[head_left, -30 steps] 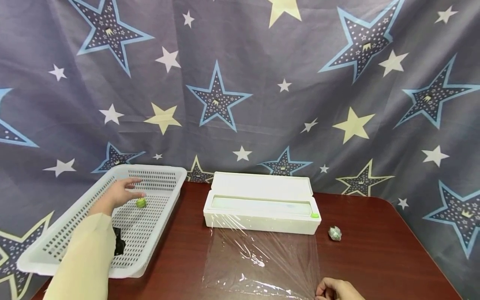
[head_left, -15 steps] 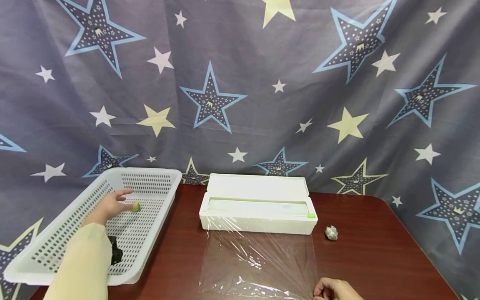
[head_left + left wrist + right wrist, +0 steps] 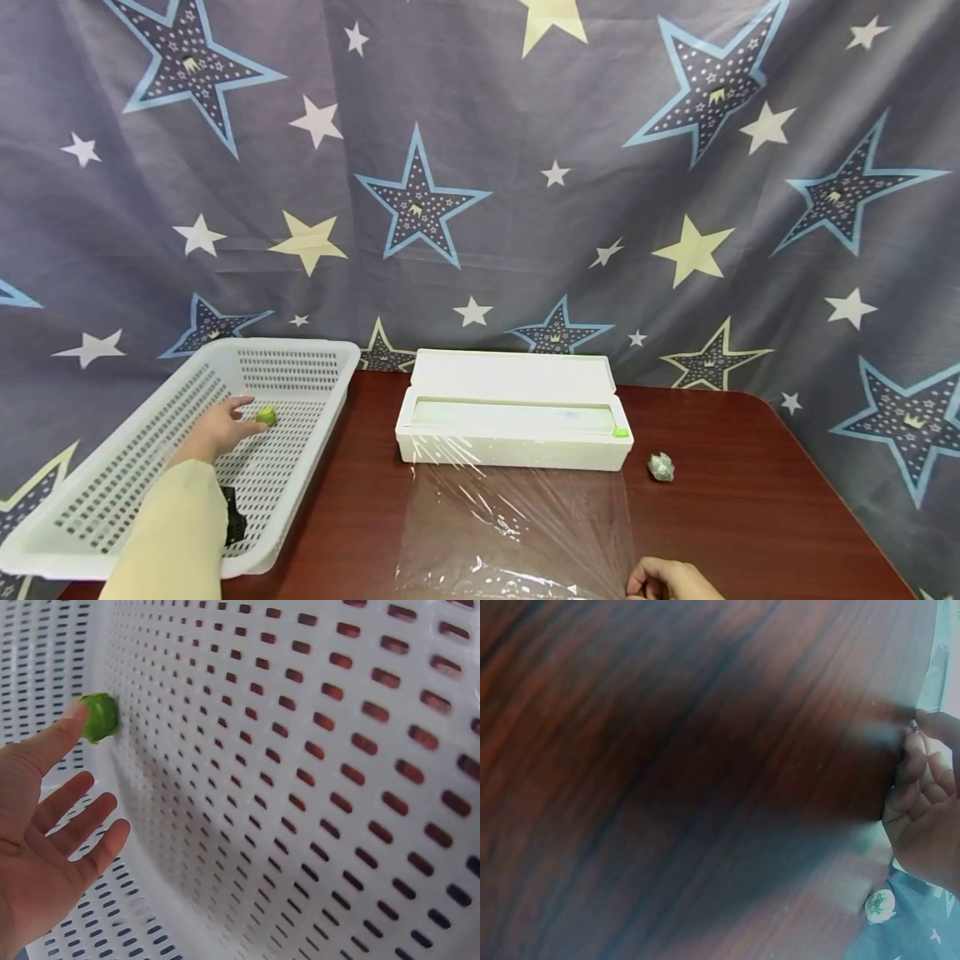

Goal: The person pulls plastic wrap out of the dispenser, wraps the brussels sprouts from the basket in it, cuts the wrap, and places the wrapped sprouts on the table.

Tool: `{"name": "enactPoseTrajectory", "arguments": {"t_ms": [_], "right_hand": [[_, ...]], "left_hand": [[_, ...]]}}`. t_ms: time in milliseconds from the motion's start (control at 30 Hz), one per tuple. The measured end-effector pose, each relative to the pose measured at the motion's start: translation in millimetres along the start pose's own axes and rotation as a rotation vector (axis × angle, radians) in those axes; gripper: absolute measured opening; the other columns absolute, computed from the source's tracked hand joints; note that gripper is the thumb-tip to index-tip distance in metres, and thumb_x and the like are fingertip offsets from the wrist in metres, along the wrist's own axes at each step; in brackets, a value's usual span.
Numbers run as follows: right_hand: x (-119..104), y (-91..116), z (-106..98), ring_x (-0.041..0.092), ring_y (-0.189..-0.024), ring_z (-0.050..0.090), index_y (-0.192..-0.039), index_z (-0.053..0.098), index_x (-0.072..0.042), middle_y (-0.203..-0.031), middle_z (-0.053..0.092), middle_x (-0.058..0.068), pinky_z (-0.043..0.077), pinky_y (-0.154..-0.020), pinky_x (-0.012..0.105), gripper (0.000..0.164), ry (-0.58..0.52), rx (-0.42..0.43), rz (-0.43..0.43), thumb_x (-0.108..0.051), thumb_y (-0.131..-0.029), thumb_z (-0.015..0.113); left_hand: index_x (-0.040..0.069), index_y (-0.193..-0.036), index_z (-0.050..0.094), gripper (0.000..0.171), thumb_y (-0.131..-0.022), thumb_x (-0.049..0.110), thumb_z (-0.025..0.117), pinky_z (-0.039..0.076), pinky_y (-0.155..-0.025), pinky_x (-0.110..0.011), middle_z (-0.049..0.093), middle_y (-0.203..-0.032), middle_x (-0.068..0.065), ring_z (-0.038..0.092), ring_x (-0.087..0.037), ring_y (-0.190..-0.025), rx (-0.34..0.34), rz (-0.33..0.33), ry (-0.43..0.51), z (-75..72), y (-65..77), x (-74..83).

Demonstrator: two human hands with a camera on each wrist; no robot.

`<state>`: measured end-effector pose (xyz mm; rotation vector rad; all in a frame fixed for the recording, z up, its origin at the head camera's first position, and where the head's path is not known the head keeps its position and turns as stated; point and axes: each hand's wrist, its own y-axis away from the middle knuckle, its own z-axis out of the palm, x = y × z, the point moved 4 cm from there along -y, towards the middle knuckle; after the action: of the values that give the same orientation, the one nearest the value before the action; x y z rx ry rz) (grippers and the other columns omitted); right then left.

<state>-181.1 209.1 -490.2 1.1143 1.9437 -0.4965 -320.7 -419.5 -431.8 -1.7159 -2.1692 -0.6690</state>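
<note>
My left hand is inside the white perforated plastic basket, fingers spread apart. By its thumb tip lies a small round green piece, perhaps a vegetable; in the left wrist view the thumb overlaps the edge of this green piece, and the other fingers are away from it. Contact is hard to tell. My right hand pinches the near right corner of a clear sheet of plastic wrap. This sheet runs out of a white cling-film dispenser box whose lid stands raised.
A small crumpled, film-wrapped ball lies right of the box on the dark red wooden table. The slide cutter's green tab sits at the box's right end. Behind hangs a grey star-patterned cloth. A black device is at my left wrist.
My left hand has lowered in the basket, its thumb coming down beside the green piece. The head view has shifted slightly. My right hand keeps its pinch on the wrap corner.
</note>
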Motion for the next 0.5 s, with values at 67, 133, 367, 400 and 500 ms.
{"name": "enactPoseTrajectory", "arguments": {"t_ms": [67,133,367,400,500], "right_hand": [[0.4,-0.7,0.6,-0.010,-0.056,0.041,-0.080,0.061,-0.005,-0.065,0.047,-0.020,0.036,-0.048,0.015,0.014,-0.002,-0.003,-0.005,-0.017,-0.086,0.065],[0.5,-1.3,0.7,-0.010,-0.056,0.041,-0.080,0.061,-0.006,-0.066,0.046,-0.021,0.036,-0.047,0.015,0.013,0.007,-0.003,-0.025,-0.016,-0.086,0.065],[0.1,-0.9,0.0,-0.012,-0.056,0.040,-0.079,0.060,-0.006,-0.066,0.045,-0.022,0.036,-0.046,0.015,0.011,0.025,0.019,-0.066,-0.013,-0.085,0.066],[0.2,-0.7,0.0,-0.012,-0.056,0.040,-0.079,0.060,-0.006,-0.066,0.045,-0.023,0.036,-0.046,0.014,0.011,0.028,0.022,-0.066,-0.013,-0.085,0.066],[0.5,-0.5,0.0,-0.012,-0.057,0.040,-0.079,0.060,-0.006,-0.067,0.045,-0.022,0.036,-0.046,0.015,0.011,0.028,0.023,-0.065,-0.014,-0.085,0.066]], "left_hand": [[-0.010,-0.138,0.028,0.073,-0.087,0.030,0.063,0.041,-0.091,-0.059,0.033,-0.131,-0.043,0.038,-0.055,-0.117,0.002,-0.005,-0.010,1.9,-1.1,-1.5],[-0.010,-0.137,0.030,0.072,-0.087,0.030,0.063,0.042,-0.090,-0.058,0.035,-0.130,-0.042,0.039,-0.055,-0.116,0.006,0.001,-0.028,3.4,-2.2,-1.9],[-0.008,-0.137,0.034,0.065,-0.089,0.025,0.061,0.043,-0.089,-0.057,0.037,-0.131,-0.041,0.040,-0.053,-0.117,0.016,-0.017,-0.035,11.3,-7.9,3.5],[-0.008,-0.136,0.035,0.063,-0.089,0.025,0.061,0.043,-0.089,-0.056,0.038,-0.130,-0.040,0.041,-0.053,-0.116,0.018,-0.026,-0.037,12.3,-8.7,4.4],[-0.007,-0.135,0.039,0.057,-0.090,0.021,0.060,0.044,-0.087,-0.054,0.041,-0.127,-0.038,0.044,-0.051,-0.113,0.028,-0.070,-0.029,14.5,-9.8,5.9]]}}
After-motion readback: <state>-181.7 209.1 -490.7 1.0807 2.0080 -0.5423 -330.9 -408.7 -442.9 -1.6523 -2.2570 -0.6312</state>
